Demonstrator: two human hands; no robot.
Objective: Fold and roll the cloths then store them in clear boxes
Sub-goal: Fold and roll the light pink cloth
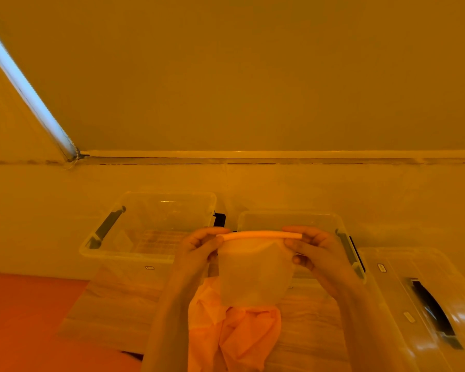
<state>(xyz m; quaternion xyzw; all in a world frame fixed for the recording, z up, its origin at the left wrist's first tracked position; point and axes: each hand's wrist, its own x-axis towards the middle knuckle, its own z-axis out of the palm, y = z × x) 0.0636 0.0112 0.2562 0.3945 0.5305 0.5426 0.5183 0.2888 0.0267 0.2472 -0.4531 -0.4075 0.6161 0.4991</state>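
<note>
I hold a pale, thin cloth (255, 275) up in the air in front of me. Its top edge is rolled into a narrow tube, and the rest hangs down flat below. My left hand (199, 245) pinches the left end of the roll and my right hand (312, 248) pinches the right end. Behind the cloth stand two open clear boxes: a left clear box (113, 256) with grey handles and a right clear box (285, 218), partly hidden by my hands. A crumpled heap of orange cloths (242, 334) lies on the table below the hanging cloth.
A clear box lid (403, 299) with a dark handle lies at the right. The wooden table (118, 312) meets an orange surface (24, 312) at the left. A wall with a ledge runs behind the boxes, and a bright tube light slants at the upper left.
</note>
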